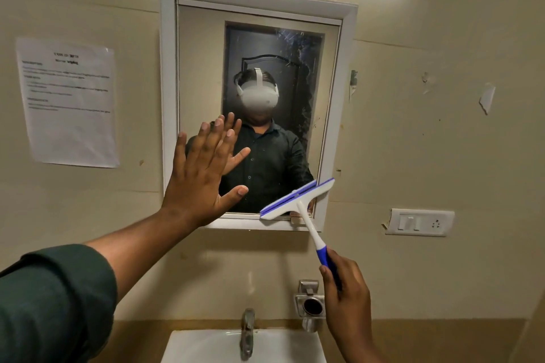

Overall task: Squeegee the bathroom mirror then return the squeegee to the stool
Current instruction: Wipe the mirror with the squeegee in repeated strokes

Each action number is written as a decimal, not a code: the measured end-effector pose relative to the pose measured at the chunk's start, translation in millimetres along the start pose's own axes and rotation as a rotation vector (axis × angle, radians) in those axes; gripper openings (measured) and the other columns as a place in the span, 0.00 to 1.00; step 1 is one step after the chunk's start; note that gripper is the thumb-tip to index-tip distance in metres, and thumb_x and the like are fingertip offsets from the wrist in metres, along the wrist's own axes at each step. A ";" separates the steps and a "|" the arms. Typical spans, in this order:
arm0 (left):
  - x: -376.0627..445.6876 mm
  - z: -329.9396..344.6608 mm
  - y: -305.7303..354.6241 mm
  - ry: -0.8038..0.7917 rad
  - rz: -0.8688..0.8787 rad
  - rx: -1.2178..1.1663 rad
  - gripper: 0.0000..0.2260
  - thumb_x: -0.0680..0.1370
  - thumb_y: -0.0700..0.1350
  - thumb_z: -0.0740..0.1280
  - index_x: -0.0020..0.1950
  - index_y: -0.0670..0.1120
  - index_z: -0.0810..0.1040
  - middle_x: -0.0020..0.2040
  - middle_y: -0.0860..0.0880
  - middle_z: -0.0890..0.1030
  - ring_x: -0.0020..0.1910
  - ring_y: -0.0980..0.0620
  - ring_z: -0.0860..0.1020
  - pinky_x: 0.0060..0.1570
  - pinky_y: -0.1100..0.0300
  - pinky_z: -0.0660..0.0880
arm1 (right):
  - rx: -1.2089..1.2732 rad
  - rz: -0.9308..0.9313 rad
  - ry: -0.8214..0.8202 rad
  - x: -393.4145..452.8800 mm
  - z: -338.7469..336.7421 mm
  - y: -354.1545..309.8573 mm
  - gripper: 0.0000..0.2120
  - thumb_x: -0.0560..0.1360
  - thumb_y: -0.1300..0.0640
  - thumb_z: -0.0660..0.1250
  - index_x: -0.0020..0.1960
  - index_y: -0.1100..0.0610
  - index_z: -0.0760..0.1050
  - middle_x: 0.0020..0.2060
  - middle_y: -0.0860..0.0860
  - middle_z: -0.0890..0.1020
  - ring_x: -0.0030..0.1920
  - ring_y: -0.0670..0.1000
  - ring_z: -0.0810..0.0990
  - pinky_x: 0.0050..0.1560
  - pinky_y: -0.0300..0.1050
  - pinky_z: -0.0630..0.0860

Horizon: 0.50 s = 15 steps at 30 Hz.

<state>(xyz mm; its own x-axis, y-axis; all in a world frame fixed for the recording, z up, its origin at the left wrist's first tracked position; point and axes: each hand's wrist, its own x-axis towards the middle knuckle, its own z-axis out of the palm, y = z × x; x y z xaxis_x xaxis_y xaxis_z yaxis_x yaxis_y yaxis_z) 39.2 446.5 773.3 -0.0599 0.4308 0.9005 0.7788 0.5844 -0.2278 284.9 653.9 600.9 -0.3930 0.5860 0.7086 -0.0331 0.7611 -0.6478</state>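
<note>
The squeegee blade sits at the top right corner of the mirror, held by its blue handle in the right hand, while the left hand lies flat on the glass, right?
Not quite. The head view shows the squeegee at the bottom right corner of the mirror, not the top. The rest holds: the right hand grips the blue handle, and the left hand lies flat on the glass.

The left hand [203, 177] is raised on a stretched arm with fingers straight and spread, perhaps touching something, while the lower right hand [348, 298] has its fingers curled in a grasp.
</note>
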 end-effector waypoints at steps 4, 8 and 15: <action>-1.4 -2.7 6.1 0.012 0.004 -0.038 0.43 0.83 0.73 0.46 0.89 0.45 0.52 0.89 0.41 0.49 0.88 0.39 0.47 0.83 0.31 0.42 | -0.043 -0.036 0.028 -11.0 -6.3 8.5 0.22 0.81 0.59 0.71 0.70 0.40 0.76 0.54 0.42 0.80 0.50 0.45 0.82 0.43 0.33 0.75; -2.4 -6.3 1.0 0.016 0.008 -0.008 0.43 0.83 0.73 0.46 0.88 0.44 0.53 0.89 0.41 0.49 0.88 0.38 0.49 0.83 0.31 0.43 | -0.236 -0.246 0.104 23.8 -47.2 2.5 0.17 0.81 0.61 0.71 0.68 0.51 0.79 0.53 0.47 0.81 0.45 0.47 0.80 0.42 0.43 0.77; -6.6 -6.4 -7.2 -0.018 -0.054 0.027 0.43 0.83 0.72 0.45 0.89 0.45 0.51 0.89 0.43 0.45 0.88 0.40 0.45 0.83 0.38 0.34 | -0.779 -0.768 -0.009 139.1 -118.4 -35.3 0.17 0.81 0.59 0.66 0.69 0.53 0.81 0.52 0.56 0.84 0.41 0.62 0.79 0.42 0.52 0.66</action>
<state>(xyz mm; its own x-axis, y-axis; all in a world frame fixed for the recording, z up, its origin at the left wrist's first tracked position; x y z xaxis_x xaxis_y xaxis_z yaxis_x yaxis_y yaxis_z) 38.0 435.0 771.4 -0.1126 0.4108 0.9048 0.7568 0.6255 -0.1898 340.2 741.5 755.5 -0.5231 -0.1202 0.8437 0.3164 0.8918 0.3233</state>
